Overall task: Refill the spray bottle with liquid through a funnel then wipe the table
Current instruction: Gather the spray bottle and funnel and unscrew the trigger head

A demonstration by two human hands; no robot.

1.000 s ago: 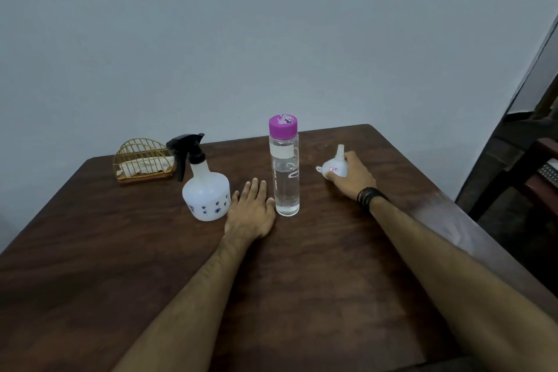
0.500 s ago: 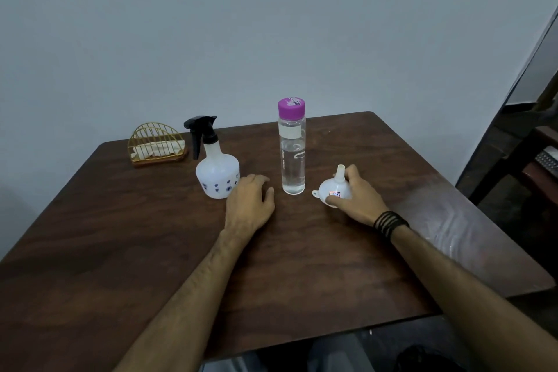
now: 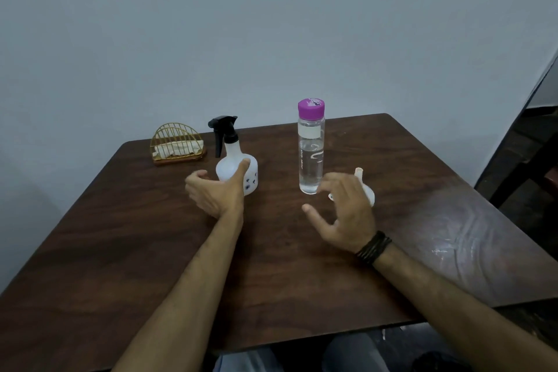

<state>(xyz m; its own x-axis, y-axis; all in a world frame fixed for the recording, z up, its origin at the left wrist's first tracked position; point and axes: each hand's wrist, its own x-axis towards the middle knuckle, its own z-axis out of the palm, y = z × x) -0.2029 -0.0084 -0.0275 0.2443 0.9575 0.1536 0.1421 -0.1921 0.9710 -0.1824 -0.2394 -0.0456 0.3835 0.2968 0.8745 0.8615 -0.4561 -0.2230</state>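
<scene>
Table: dark brown wood, its near edge at the bottom of the view; a sheen lies on the surface toward the right edge.
Right hand: raised just above the surface right of centre, palm down, fingers spread and loosely curled, holding nothing; a dark corded band wraps the wrist.
Funnel: small and white, upside down on the surface with the spout pointing up; it sits just behind the right hand, which covers part of it. Whether the fingers touch it, I cannot tell.
Left hand: left of centre, opened wide in a C, the thumb lying against the front of the spray bottle and the fingers curled off to its left side, not closed round it.
Spray bottle: white round body with small dark prints, black trigger head on top, upright on the surface left of centre.
Water bottle: tall, clear, purple cap on, upright near the middle of the surface, between the spray bottle and the funnel; clear liquid fills most of it.
Napkin holder: gold wire arch on a wooden base with pale folded napkins inside, near the far left corner.
</scene>
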